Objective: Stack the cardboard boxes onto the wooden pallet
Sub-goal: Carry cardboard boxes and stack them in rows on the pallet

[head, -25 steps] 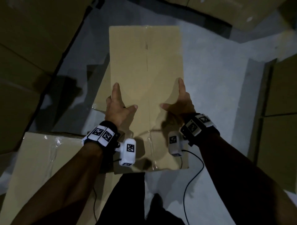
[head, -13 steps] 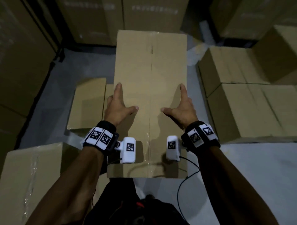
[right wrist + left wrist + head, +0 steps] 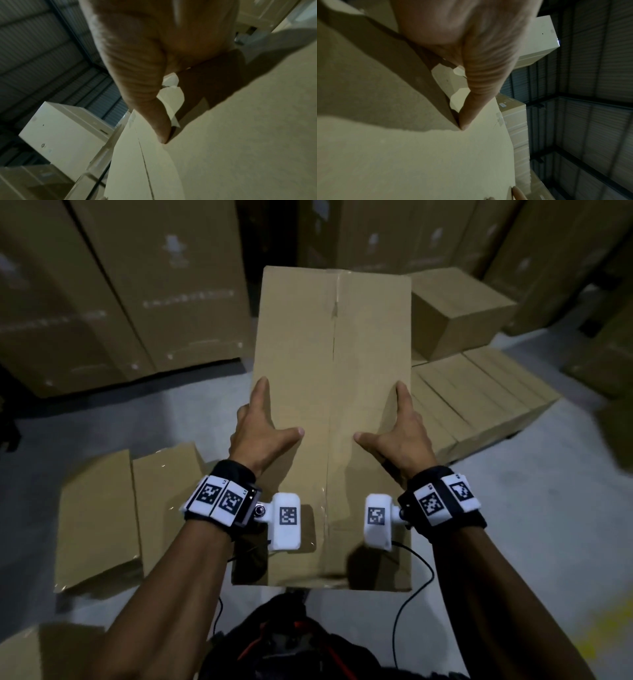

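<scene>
I carry a long cardboard box (image 3: 335,354) level in front of me, its taped seam running away from me. My left hand (image 3: 260,429) grips its left edge, thumb spread on the top face, fingers down the side. My right hand (image 3: 404,433) grips the right edge the same way. In the left wrist view my thumb (image 3: 481,81) presses on the box top (image 3: 402,155). The right wrist view shows the other thumb (image 3: 140,81) on the box top (image 3: 240,135). A low layer of boxes (image 3: 479,398) lies ahead right. No wooden pallet shows plainly.
A smaller box (image 3: 459,309) sits on that low layer. Two boxes (image 3: 99,518) lie on the grey floor (image 3: 531,525) at my left, another at the bottom left corner. Tall stacks of cartons (image 3: 137,285) wall off the back.
I have turned and walked with the box, both hands keeping their grip. The tall stacks at the back and the low layer at the right have come into view.
</scene>
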Available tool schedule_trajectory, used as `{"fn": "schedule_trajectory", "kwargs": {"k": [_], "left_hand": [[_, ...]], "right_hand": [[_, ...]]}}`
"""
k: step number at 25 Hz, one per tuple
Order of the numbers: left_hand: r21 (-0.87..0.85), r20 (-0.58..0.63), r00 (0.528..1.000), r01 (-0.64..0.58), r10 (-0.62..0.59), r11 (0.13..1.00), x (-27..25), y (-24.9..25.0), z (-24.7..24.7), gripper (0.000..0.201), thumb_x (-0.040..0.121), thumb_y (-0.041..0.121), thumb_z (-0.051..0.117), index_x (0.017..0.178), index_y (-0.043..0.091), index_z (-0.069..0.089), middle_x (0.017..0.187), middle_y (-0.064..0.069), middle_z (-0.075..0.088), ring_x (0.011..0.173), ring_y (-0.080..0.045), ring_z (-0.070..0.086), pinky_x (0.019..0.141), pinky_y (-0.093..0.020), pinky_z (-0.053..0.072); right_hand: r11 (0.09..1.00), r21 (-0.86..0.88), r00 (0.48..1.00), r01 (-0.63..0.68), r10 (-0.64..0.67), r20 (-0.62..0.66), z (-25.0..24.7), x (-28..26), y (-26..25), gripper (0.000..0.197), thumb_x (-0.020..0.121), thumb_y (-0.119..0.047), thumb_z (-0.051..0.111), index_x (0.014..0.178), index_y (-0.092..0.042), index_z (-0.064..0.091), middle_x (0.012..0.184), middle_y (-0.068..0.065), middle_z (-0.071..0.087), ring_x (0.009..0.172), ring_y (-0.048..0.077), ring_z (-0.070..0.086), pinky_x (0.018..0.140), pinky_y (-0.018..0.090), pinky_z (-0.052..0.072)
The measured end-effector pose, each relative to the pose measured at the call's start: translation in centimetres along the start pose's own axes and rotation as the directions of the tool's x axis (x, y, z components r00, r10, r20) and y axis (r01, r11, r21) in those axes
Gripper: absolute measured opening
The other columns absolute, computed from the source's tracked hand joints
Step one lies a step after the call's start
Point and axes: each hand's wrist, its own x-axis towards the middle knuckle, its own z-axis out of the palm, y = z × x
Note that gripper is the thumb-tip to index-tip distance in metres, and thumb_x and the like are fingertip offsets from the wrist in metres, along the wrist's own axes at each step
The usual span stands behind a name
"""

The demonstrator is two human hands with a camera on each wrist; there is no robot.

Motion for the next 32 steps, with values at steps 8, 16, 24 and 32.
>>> {"fn": "schedule_trajectory", "kwargs": {"k": [8,16,24,32], "left_hand": [[0.023,0.150,0.986,-0.077,0.072,0.997,10.2,6.6,7.9,0.103,0.079,0.032,0.080,0.152,0.048,0.009,0.156,-0.005,0.026,0.137,-0.036,0.037,0.111,-0.049,0.036],[0.005,0.274,0.953,-0.134,0.127,0.991,17.3,12.7,17.0,0.104,0.079,0.029,0.081,0.153,0.049,0.010,0.161,-0.005,0.021,0.143,-0.033,0.031,0.112,-0.047,0.032],[-0.017,0.315,0.944,-0.094,0.095,0.995,20.4,18.3,32.2,0.106,0.076,0.027,0.083,0.152,0.051,0.014,0.159,-0.003,0.024,0.141,-0.033,0.034,0.111,-0.047,0.033],[-0.013,0.218,0.976,0.007,-0.004,1.000,21.7,24.5,44.4,0.108,0.074,0.027,0.085,0.154,0.046,0.015,0.158,-0.007,0.025,0.139,-0.031,0.035,0.113,-0.049,0.035]], "right_hand": [[0.994,0.056,0.984,-0.095,0.102,-0.144,-4.8,9.9,2.1,0.114,0.074,-0.031,0.087,0.154,-0.047,0.007,0.153,0.007,0.032,0.135,0.033,0.040,0.108,0.051,0.043],[0.983,0.093,0.950,-0.157,0.176,-0.258,-10.9,17.9,5.9,0.112,0.076,-0.031,0.085,0.155,-0.045,0.007,0.155,0.006,0.033,0.137,0.031,0.040,0.109,0.045,0.041],[0.975,0.034,0.943,-0.219,0.221,-0.251,-20.6,27.0,15.7,0.113,0.076,-0.037,0.084,0.157,-0.042,0.006,0.157,0.010,0.030,0.140,0.034,0.036,0.113,0.048,0.035],[0.992,-0.013,0.988,-0.124,0.122,-0.090,-31.1,37.1,22.6,0.114,0.076,-0.034,0.085,0.159,-0.033,0.008,0.155,0.013,0.033,0.139,0.033,0.037,0.107,0.042,0.036]]}}
